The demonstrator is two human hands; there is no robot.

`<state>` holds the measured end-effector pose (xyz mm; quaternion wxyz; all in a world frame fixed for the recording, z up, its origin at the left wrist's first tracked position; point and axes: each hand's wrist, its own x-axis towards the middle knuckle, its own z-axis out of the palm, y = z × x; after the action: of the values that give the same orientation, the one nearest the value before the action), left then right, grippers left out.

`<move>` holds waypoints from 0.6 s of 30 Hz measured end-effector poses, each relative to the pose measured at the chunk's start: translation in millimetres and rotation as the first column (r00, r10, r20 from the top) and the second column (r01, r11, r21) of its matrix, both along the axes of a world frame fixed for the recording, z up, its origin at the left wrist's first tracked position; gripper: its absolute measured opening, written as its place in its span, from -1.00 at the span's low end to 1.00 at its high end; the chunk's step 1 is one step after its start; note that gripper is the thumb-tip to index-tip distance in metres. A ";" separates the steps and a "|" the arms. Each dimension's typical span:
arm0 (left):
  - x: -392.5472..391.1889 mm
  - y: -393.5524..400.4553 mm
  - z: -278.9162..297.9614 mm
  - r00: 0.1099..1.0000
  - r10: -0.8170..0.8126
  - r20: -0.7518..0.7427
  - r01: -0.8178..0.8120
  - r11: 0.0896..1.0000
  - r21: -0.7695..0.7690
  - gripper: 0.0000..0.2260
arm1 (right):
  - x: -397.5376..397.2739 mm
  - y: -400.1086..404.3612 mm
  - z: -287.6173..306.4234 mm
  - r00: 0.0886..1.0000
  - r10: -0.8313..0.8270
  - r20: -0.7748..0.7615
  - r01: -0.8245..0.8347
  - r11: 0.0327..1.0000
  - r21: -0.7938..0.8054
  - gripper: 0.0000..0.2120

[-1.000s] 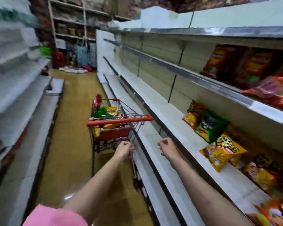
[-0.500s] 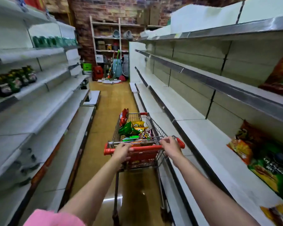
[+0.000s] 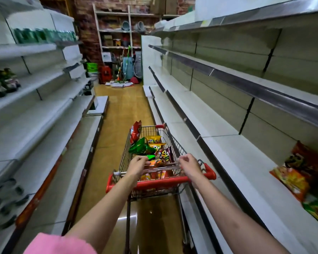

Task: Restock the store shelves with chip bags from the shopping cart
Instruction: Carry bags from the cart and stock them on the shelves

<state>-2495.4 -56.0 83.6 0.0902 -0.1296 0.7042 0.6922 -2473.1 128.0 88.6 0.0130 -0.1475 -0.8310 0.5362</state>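
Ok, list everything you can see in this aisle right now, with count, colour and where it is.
shopping cart: one, wire with red handle, mid-aisle beside the right shelves
chip bags in cart: several, red, green, yellow, orange, piled in the basket
chip bags on shelf: a few, red, orange, green, right shelf near the frame edge
green packages: a blurred row, upper left shelf
dark bottles: several, blurred, middle left shelf
back rack: one, white, holding boxes and grey tubs
cleaning gear: mixed colours, on the floor at the aisle end
left hand: fingers curled, above the cart's rear rim
right hand: fingers curled, above the cart's rear rim
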 end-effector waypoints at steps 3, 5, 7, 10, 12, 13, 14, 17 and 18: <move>-37.3 -0.2 -2.5 0.999 -0.028 -0.037 0.028 0.999 0.023 -0.86 | -32.8 -1.8 4.8 1.000 -0.021 -0.002 0.021 1.000 0.004 -0.96; -63.8 -2.1 -4.6 0.999 -0.042 -0.013 0.042 0.998 0.039 -0.87 | -55.6 -4.8 6.8 1.000 -0.021 0.021 0.020 1.000 0.020 -0.95; -91.1 -5.5 -6.0 0.999 -0.053 -0.008 0.053 0.997 0.049 -0.89 | -82.6 -8.3 9.1 0.999 -0.023 0.026 0.022 0.999 0.038 -0.92; -135.9 -14.1 0.6 0.998 -0.060 -0.030 0.062 0.993 0.097 -0.91 | -129.3 -16.7 9.7 0.999 -0.028 0.016 0.027 0.999 0.019 -0.94; -159.3 -23.9 -1.5 0.996 -0.085 -0.009 0.086 0.991 0.103 -0.89 | -151.8 -25.6 5.5 0.998 -0.012 0.062 0.009 0.999 0.044 -0.95; -170.2 -29.0 -2.1 0.995 -0.096 -0.005 0.096 0.990 0.102 -0.88 | -163.7 -30.2 3.1 0.998 0.003 0.071 -0.007 0.998 0.058 -0.96; -180.9 -34.4 -3.2 0.994 -0.107 -0.004 0.106 0.989 0.100 -0.88 | -176.2 -34.9 2.1 0.997 0.016 0.075 -0.020 0.998 0.064 -0.96; -212.1 -52.6 -10.0 0.995 -0.091 0.028 0.088 0.992 0.092 -0.90 | -208.3 -48.9 -1.4 0.995 0.035 0.088 -0.042 0.997 0.070 -0.98; -221.7 -59.5 -12.8 0.995 -0.082 0.048 0.077 0.993 0.095 -0.90 | -217.5 -55.2 -4.2 0.994 0.044 0.101 -0.051 0.996 0.073 -0.97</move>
<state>-2717.1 -115.5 70.8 0.1418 -0.1148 0.6735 0.7164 -2690.6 72.8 84.4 -0.0355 -0.1536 -0.8534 0.4968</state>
